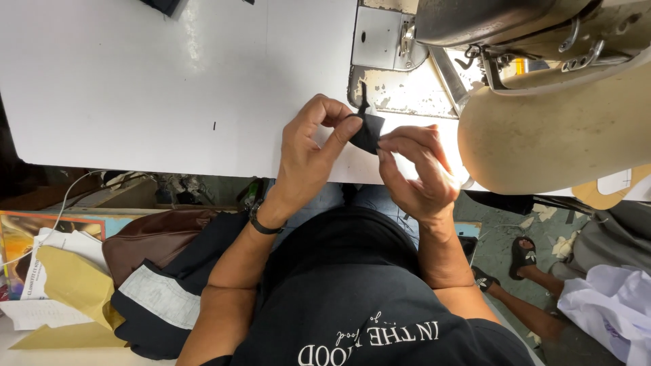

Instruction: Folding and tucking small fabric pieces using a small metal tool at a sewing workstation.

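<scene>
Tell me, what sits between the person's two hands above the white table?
In the head view, a small black fabric piece sits between them, pinched by the left hand and the right hand over the white table.

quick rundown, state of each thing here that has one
black fabric piece: small, folded, held up off the white table
left hand: pinching the fabric's left side
right hand: pinching its right edge
sewing machine: nothing under its foot, fabric apart from it
brown bag: slumped beside the person
black cloth pile: crumpled

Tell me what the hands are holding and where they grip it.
A small black fabric piece, pinched by both hands: left hand at its left edge, right hand at its right edge.
</scene>
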